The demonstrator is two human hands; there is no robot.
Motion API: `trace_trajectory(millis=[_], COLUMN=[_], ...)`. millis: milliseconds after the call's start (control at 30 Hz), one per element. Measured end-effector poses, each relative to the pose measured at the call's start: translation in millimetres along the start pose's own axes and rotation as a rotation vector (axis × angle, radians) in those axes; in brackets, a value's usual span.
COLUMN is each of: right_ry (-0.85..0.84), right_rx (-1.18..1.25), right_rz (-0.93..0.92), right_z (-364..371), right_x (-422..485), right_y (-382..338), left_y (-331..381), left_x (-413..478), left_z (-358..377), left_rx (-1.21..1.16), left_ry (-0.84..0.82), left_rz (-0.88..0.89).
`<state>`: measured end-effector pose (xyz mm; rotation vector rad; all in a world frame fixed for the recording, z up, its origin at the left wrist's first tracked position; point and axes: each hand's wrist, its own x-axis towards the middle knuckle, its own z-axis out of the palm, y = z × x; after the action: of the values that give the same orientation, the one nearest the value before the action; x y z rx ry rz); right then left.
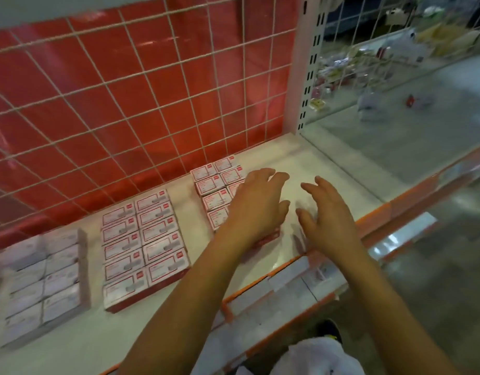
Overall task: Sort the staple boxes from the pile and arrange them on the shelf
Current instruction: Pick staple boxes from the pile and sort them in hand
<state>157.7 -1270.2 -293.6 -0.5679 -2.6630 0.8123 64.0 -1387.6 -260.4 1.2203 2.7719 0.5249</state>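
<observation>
staple boxes (214,190): two-column block on shelf (314,163), long axis front-to-back | left hand (256,209): nearer, spread and empty over its right column | right hand (328,217): spread, empty, just right of block

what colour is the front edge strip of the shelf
Orange; the front edge strip shows best in the head view.
</observation>
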Motion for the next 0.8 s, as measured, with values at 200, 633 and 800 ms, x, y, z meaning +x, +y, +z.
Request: trace_trajectory(millis=[200, 633, 800], right_ry=[-0.032, 0.025, -0.085], right_rx=[-0.050, -0.079, -0.163], right_rz=[-0.030, -0.051, 0.020], right_z=[-47.1, -132.8, -145.9], right_x=[45.6, 155.0, 205.9], right_y=[74.8, 239.3, 283.6], left_y=[68.9, 167.6, 181.2], left_x=[81.7, 259.1, 308.0], left_z=[32.5, 114.3, 132.7], left_rx=[0.008, 0.096, 0.141], left_ry=[-0.036, -0.038, -0.094], left_rz=[0.032, 0.054, -0.063])
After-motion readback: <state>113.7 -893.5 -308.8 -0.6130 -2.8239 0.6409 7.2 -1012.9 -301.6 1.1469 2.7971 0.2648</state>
